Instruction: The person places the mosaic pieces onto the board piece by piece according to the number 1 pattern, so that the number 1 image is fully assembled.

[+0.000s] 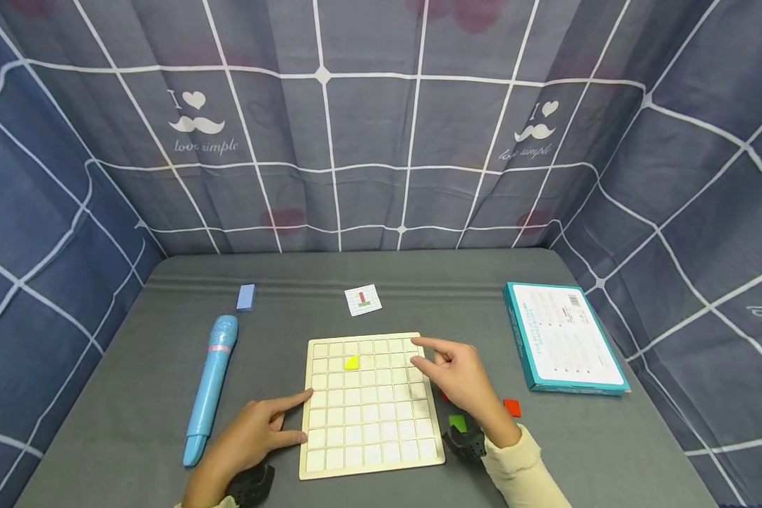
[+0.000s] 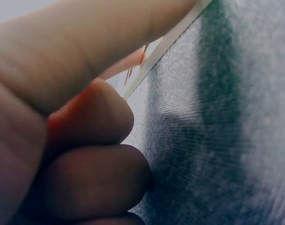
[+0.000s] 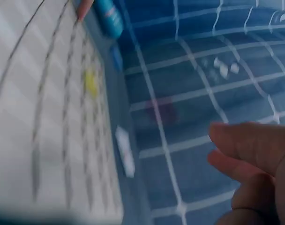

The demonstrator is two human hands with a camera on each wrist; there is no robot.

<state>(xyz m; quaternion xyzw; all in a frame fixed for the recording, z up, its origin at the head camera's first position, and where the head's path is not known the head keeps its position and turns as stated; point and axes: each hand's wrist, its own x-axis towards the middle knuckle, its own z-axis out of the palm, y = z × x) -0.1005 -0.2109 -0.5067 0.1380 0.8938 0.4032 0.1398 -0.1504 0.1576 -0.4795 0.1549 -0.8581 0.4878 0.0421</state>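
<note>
Head view: the gridded board [image 1: 370,414] seemed light, stiff (best held by opposite edges). Left grip [image 1: 257,430], spread, touched its left edge; right grip [image 1: 460,370], parted, empty, hung over its right.

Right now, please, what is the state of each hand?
Left hand: open, touching the left edge of the square, pale wooden grid board.
Right hand: open, holding nothing.

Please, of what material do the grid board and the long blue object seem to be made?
The grid board looks like smooth, pale wood, judging by its tan rim and cream surface; no clear grain shows, so plastic is possible. The long blue object is probably smooth plastic, given its mostly even colour and rounded, moulded-looking form.
</note>
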